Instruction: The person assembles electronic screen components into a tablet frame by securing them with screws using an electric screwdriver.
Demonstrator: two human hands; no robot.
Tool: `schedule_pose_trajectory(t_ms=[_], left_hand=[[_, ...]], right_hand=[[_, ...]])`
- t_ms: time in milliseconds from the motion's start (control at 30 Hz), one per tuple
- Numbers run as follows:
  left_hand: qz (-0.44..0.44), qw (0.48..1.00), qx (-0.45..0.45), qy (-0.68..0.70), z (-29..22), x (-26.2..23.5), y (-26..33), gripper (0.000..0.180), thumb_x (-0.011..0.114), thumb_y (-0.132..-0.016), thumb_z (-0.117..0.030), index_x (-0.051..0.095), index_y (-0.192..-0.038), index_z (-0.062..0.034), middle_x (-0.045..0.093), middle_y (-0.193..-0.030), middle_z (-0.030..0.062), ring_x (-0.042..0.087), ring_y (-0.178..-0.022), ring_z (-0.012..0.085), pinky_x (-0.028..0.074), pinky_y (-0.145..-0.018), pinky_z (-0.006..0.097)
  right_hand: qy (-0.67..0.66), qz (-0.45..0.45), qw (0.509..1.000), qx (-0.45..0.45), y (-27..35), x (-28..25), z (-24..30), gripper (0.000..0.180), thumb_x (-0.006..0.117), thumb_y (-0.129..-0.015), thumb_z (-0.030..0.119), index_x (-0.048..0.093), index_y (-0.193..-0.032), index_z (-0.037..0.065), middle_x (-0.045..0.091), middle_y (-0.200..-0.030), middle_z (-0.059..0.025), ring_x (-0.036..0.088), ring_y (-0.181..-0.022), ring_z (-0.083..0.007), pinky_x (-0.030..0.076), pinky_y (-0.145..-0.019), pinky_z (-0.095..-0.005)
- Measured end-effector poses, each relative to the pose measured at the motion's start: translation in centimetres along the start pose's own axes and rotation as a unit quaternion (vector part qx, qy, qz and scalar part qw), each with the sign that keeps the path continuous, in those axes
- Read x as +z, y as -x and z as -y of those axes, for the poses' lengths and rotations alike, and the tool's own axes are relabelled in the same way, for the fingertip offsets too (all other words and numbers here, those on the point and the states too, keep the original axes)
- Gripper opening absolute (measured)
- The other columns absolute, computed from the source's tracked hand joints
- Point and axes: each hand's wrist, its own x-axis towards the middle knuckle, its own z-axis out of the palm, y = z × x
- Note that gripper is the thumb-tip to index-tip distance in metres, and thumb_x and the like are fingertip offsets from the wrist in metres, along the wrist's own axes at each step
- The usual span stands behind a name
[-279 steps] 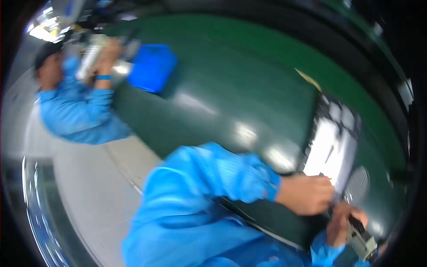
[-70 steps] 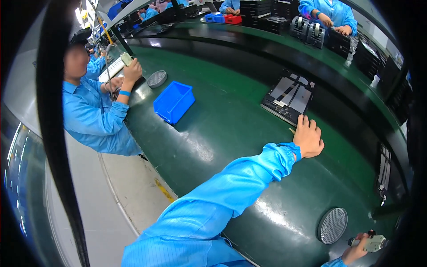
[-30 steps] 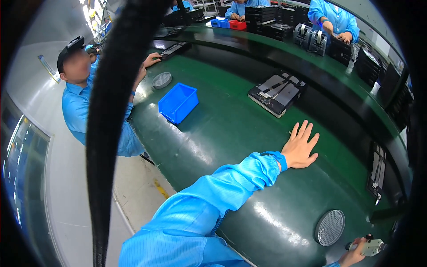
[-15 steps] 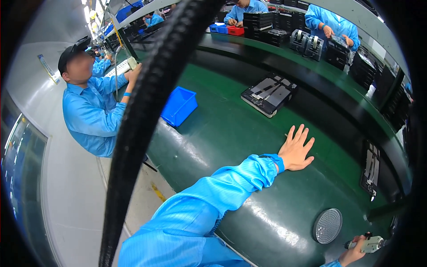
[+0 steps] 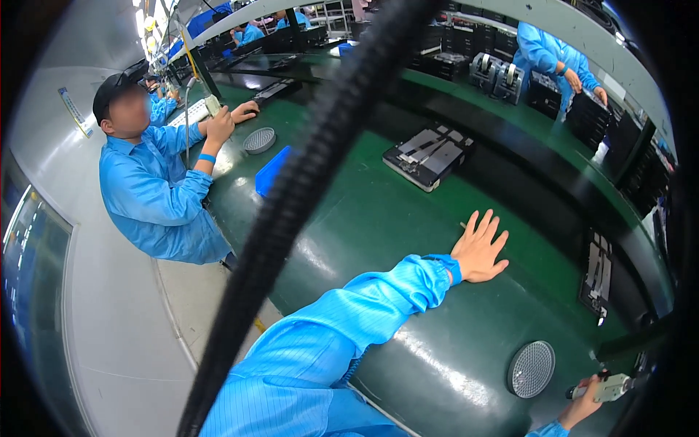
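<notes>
My left hand (image 5: 480, 246) lies flat on the green work surface (image 5: 378, 218), fingers spread, holding nothing, at the end of my blue sleeve. A black tray with grey parts (image 5: 428, 154) sits farther off, up and left of that hand. My right hand (image 5: 581, 406) shows at the lower right edge, gripping a small grey hand tool (image 5: 609, 386). A round grey mesh disc (image 5: 531, 368) lies on the surface just left of that tool.
A thick black cable (image 5: 306, 182) crosses the view diagonally, close to the camera. A person in blue (image 5: 149, 186) sits at the left by a blue bin (image 5: 271, 171) and another mesh disc (image 5: 259, 139). Another black tray (image 5: 598, 275) lies at right. Others work behind.
The view has swung, and the black cable now cuts across the middle. My left hand stays flat and spread on the green surface; my right hand still holds the tool.
</notes>
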Motion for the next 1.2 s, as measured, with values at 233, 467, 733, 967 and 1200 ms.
schedule_pose_trajectory(t_ms=[233, 467, 733, 967, 1200], left_hand=[[0.004, 1.0, 0.005, 0.02, -1.2, 0.8, -1.0, 0.066, 0.043, -0.088, -0.048, 0.04, -0.136, -0.0027, 0.028, -0.143, 0.0262, 0.011, -0.138, 0.0414, 0.003, -0.111, 0.055], [-0.093, 0.992, 0.026, -0.076, -1.6, -0.7, -2.0, 0.051, 0.062, -0.074, -0.042, 0.058, -0.112, -0.008, 0.046, -0.122, 0.0182, 0.037, -0.118, 0.0363, 0.028, -0.096, 0.057], [-0.016, 0.997, 0.047, 0.066, -7.4, 4.2, -6.0, 0.062, 0.058, -0.082, -0.034, 0.041, -0.132, -0.0012, 0.029, -0.139, 0.0275, 0.019, -0.134, 0.0427, 0.017, -0.108, 0.053], [-0.039, 0.957, 0.204, 0.201, -15.3, 5.4, -11.9, 0.056, 0.07, -0.066, -0.027, 0.055, -0.112, 0.0017, 0.051, -0.117, 0.027, 0.043, -0.116, 0.0419, 0.039, -0.095, 0.05], [0.117, 0.958, 0.204, 0.167, -22.4, 13.2, -18.5, 0.063, 0.077, -0.06, -0.035, 0.06, -0.115, -0.0078, 0.05, -0.119, 0.0212, 0.042, -0.118, 0.0427, 0.038, -0.092, 0.057]], right_hand=[[0.04, -0.003, 0.999, -0.035, -1.3, -1.3, 0.8, 0.036, 0.058, -0.091, 0.017, 0.051, -0.12, -0.003, 0.057, -0.095, -0.0054, 0.053, -0.084, -0.0121, 0.045, -0.072, -0.0244], [0.372, -0.037, 0.866, -0.332, -0.8, 0.1, 2.8, 0.046, 0.071, -0.081, 0.019, 0.052, -0.117, -0.002, 0.056, -0.112, -0.0156, 0.052, -0.105, -0.0281, 0.039, -0.092, -0.0378], [0.317, -0.016, 0.912, -0.26, 0.5, -2.2, 6.6, 0.032, 0.07, -0.078, 0.023, 0.06, -0.098, -0.001, 0.062, -0.091, -0.0139, 0.055, -0.095, -0.0313, 0.042, -0.087, -0.0395], [0.391, -0.069, 0.882, -0.255, -1.0, -6.4, 0.1, 0.025, 0.065, -0.085, 0.015, 0.067, -0.102, -0.003, 0.068, -0.096, -0.0147, 0.066, -0.082, -0.0182, 0.051, -0.071, -0.0331], [0.336, -0.031, 0.901, -0.272, -3.3, -9.4, -0.3, 0.04, 0.057, -0.094, 0.023, 0.052, -0.122, -0.005, 0.061, -0.108, -0.0111, 0.057, -0.089, -0.013, 0.046, -0.076, -0.0272]])
